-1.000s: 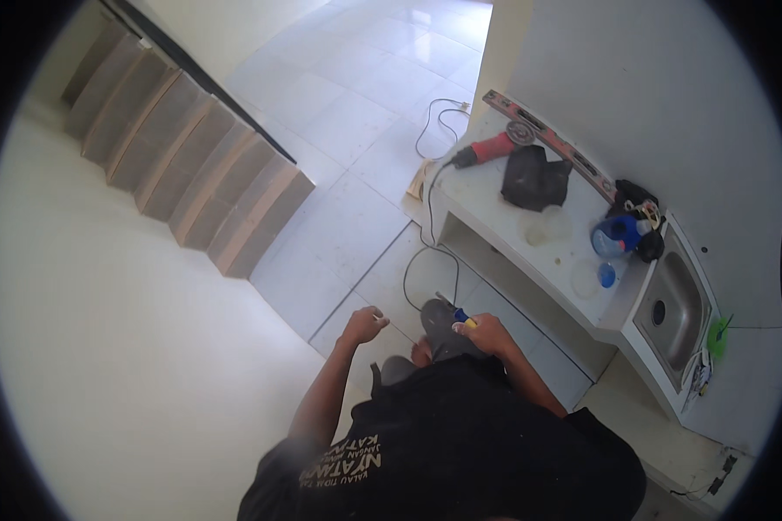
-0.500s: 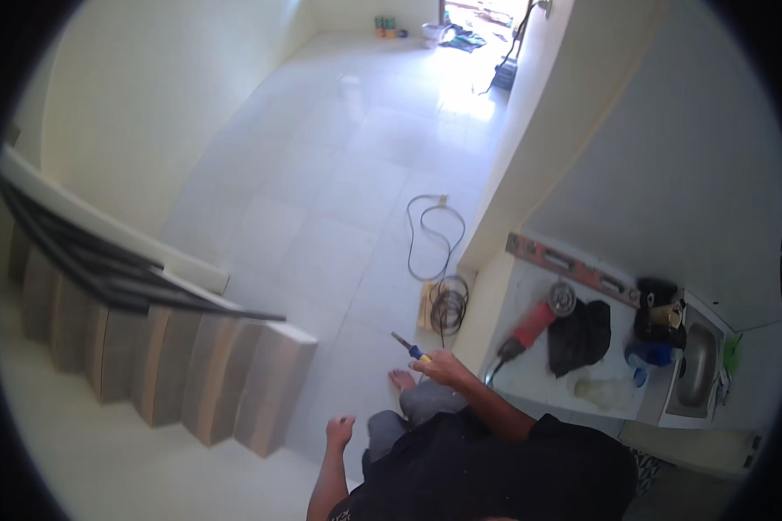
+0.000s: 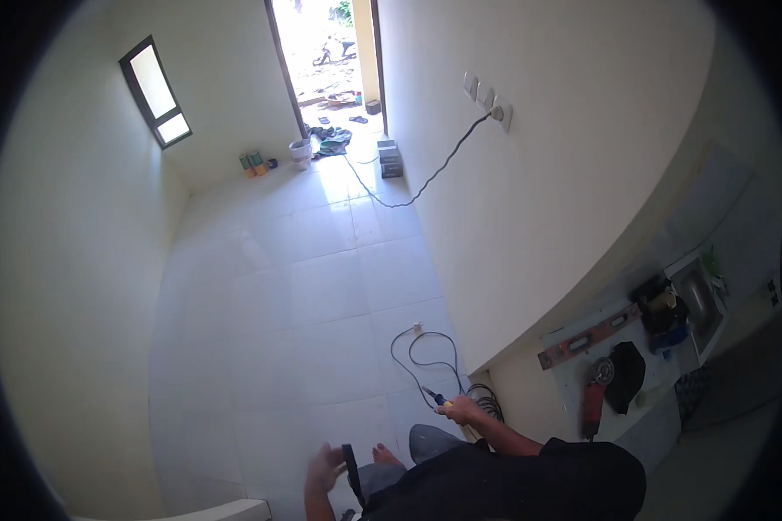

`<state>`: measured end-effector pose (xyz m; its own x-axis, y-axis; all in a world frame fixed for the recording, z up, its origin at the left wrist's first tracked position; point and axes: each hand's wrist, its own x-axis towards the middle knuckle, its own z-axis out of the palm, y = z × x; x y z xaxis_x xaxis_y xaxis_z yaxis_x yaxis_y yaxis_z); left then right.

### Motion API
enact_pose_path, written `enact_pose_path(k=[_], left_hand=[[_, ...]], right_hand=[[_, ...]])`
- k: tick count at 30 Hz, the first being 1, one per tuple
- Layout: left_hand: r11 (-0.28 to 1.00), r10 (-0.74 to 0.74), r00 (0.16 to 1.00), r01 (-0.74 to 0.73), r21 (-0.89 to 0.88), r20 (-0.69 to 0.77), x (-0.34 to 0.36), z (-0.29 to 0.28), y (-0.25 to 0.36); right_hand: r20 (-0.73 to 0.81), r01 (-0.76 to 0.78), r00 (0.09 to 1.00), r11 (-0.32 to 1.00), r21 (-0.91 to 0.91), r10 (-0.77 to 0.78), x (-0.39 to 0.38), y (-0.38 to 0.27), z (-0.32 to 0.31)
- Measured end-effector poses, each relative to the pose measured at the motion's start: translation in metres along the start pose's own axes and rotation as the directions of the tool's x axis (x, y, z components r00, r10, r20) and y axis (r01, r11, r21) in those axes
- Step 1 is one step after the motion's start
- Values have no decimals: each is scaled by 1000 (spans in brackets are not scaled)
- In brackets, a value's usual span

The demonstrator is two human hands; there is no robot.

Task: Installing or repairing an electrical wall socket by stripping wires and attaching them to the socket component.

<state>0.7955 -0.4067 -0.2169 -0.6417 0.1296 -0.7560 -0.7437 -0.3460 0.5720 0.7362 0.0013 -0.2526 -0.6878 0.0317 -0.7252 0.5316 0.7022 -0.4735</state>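
My right hand point(image 3: 462, 410) is closed around a hand tool with a blue-and-yellow handle point(image 3: 444, 401). A short grey metal blade or shaft points forward and left from it; its exact kind is not clear. The tool hangs over the tiled floor, near a loop of grey power cord point(image 3: 454, 347). My left hand point(image 3: 325, 470), smeared by motion, is beside a dark narrow strip point(image 3: 352, 469) close to my leg. Whether it touches the strip cannot be made out. My bare foot point(image 3: 384, 453) shows between the hands.
On the counter at right lie a red angle grinder point(image 3: 593, 401), a black cloth or bag point(image 3: 626, 378) and a red spirit level point(image 3: 588, 339), near a metal sink point(image 3: 697, 297). A plugged-in cord point(image 3: 447, 167) runs to the floor. A white bucket point(image 3: 300, 154) stands by the open doorway.
My view has swung up toward the doorway, bringing in the window and wall sockets; most of the stairs have left it. The dark strip now shows beside my left hand. The tool stays in my right hand.
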Motion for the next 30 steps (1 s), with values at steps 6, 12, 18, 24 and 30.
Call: enact_pose_path(k=[6, 12, 18, 24, 30], left_hand=[[382, 693, 719, -420, 823, 45, 188, 7, 362], [484, 725, 663, -683, 547, 187, 282, 154, 523], [616, 632, 764, -594, 517, 125, 393, 192, 609], [292, 829, 534, -667, 686, 166, 541, 224, 800], [2, 853, 332, -774, 633, 402, 662, 366, 1029]], right_hand=[[-141, -58, 986, 974, 221, 90, 59, -81, -35], [-208, -145, 959, 962, 230, 194, 227, -148, -79], [-184, 127, 975, 992, -12, -127, 355, -370, -247], [-218, 219, 948, 972, -89, -233, 493, -498, -378], [-202, 20, 979, 999, -41, -28, 622, -515, -447]])
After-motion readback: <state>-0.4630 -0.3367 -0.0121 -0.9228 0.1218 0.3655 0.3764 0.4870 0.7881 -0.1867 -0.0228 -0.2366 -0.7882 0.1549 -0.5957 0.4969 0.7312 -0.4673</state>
